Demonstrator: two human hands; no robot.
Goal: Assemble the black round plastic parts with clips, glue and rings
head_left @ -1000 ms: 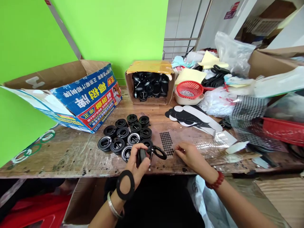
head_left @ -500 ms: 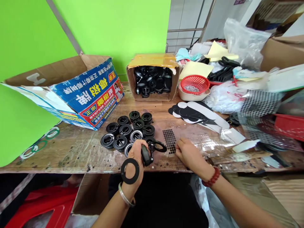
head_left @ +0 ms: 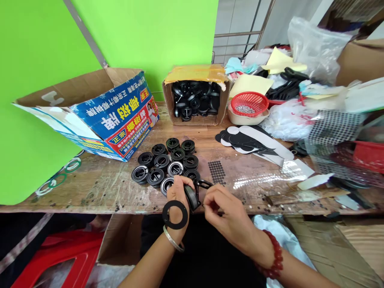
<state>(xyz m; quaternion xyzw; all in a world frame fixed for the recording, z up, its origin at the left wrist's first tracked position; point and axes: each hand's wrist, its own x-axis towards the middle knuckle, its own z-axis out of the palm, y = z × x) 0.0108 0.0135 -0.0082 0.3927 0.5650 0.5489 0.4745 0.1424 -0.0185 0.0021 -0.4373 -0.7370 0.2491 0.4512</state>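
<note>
My left hand (head_left: 177, 195) is closed around a round black plastic part (head_left: 192, 197) with a hinged ring loop (head_left: 204, 184), held at the near edge of the wooden table (head_left: 99, 188). A flat black ring sticker (head_left: 175, 214) clings to the back of that wrist. My right hand (head_left: 223, 212) is pinched right beside the part, fingertips close to it; what it pinches is too small to make out. A sheet of small black dots (head_left: 217, 172) lies just beyond the hands. Several finished black round parts (head_left: 166, 164) sit in rows behind my left hand.
An open carton of black parts (head_left: 196, 98) stands at the back centre, a blue and red printed box (head_left: 99, 112) lies at the left. A red basket (head_left: 248, 104), black and white sticker strips (head_left: 255, 142) and plastic bags crowd the right side. A red stool (head_left: 60, 256) sits below.
My right hand has left the dot sheet and come back toward the part in my left hand. My left hand has turned the part slightly. The camera has shifted.
</note>
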